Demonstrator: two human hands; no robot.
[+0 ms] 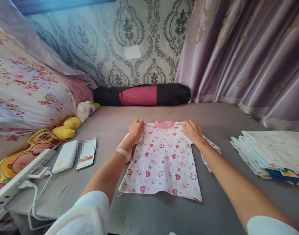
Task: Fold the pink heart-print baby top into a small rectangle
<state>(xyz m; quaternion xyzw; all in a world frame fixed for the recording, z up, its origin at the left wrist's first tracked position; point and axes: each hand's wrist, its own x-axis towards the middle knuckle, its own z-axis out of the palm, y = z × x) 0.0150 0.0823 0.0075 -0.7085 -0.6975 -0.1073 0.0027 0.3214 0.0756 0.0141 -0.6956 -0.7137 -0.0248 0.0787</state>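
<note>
While a rounded bag lies beyond, left grip and right grip, closed, pinch the shirt.

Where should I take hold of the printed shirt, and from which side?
Likely best at both shoulders, beside the pink collar, pinching from above: the printed shirt lies spread out with its collar at the far end, and the left grip and right grip sit at those shoulders.
</note>
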